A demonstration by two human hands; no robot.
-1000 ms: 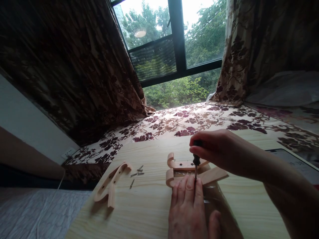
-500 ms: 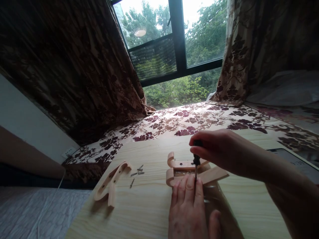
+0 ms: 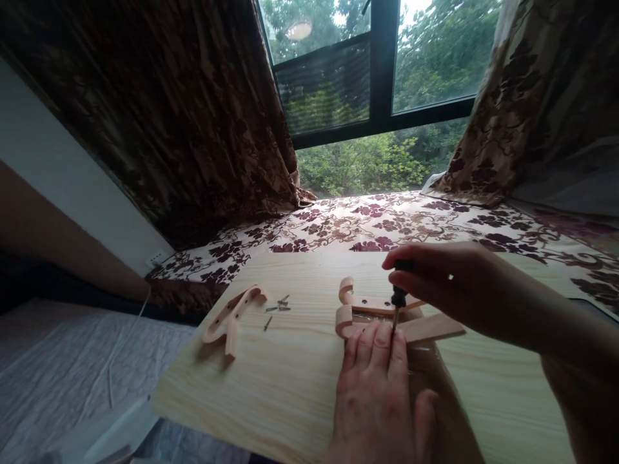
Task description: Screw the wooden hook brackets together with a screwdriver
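The right hand (image 3: 438, 274) gripped the screwdriver (image 3: 398, 295) upright, apparently for straight pressure; the left hand (image 3: 374, 396), fingers flat, seemingly steadied the near hook (image 3: 343, 320). 1 far hook (image 3: 376, 307) lay just beyond. At left on the table (image 3: 285, 380), screws (image 3: 284, 309) sat beside curved wooden pieces (image 3: 231, 332).

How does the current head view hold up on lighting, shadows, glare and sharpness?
Head view: backlit by the bright window; the left curtain sinks into near-black; a round pale reflection sits on the glass; soft shadows fall nearside of the wooden pieces at left; the right hand is dim; the loose screws look soft, their threads too small to read.
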